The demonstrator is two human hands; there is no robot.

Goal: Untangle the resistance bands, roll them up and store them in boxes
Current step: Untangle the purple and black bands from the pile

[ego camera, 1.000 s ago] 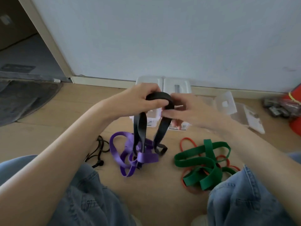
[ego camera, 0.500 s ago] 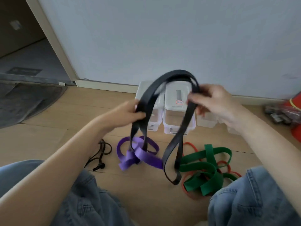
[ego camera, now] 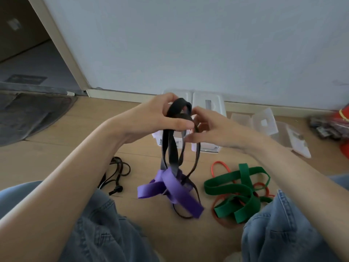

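Your left hand (ego camera: 158,118) pinches the black band (ego camera: 171,148) | your right hand (ego camera: 213,129) grips its loops alongside | purple band (ego camera: 173,188) knotted on, dangling below both hands | risk: lifting tightens the knot.

Single view only, worn on the head, aimed forward and down over both forearms toward the wooden floor (ego camera: 56,152) and the white wall (ego camera: 188,44) beyond. Close in: fingers (ego camera: 175,124) near frame centre, denim knees (ego camera: 98,224) cropped at the bottom edge (wide-angle, so edges bow). Beyond the fingertips, clear boxes (ego camera: 207,103) against the skirting.
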